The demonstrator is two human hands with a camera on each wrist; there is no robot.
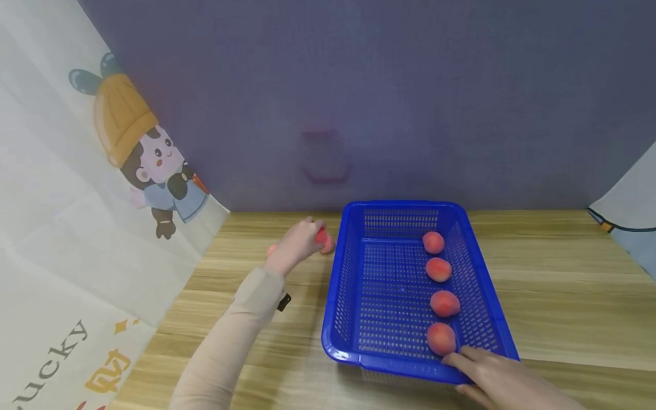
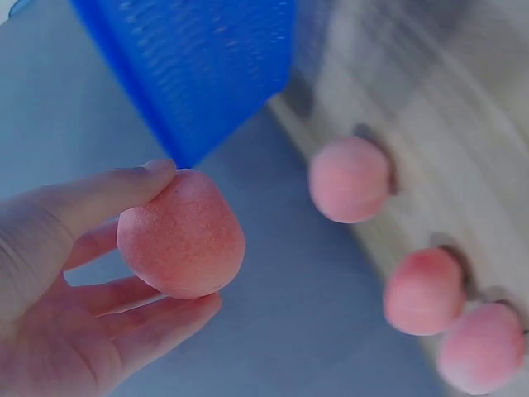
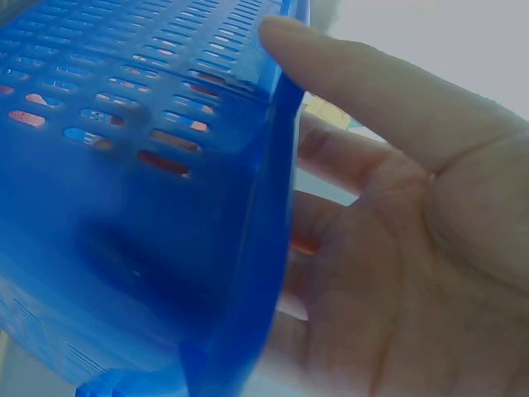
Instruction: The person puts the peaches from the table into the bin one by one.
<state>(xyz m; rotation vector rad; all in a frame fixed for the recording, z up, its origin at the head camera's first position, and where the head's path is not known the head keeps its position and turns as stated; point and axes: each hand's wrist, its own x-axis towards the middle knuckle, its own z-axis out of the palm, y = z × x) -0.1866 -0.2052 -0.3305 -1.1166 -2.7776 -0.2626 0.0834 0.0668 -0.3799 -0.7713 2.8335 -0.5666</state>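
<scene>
My left hand [image 1: 298,246] holds a pinkish-red peach [image 2: 182,236] between thumb and fingers, raised above the table to the left of the blue basket [image 1: 336,285]. In the left wrist view, other peaches [image 2: 351,179] sit on the table beyond it. The head view shows these peaches partly hidden by the hand. Several peaches [image 1: 445,304] form a line along the basket's right side. My right hand [image 1: 499,376] grips the basket's rim at the near right corner, fingers over the inside and thumb outside, close to the nearest peach [image 1: 441,339].
The basket stands on a wood-grain table [image 1: 574,296] before a grey-blue upright panel [image 1: 410,102]. A white cloth with a cartoon figure [image 1: 154,154] hangs at the left. A black cable [image 1: 630,229] lies at the right edge.
</scene>
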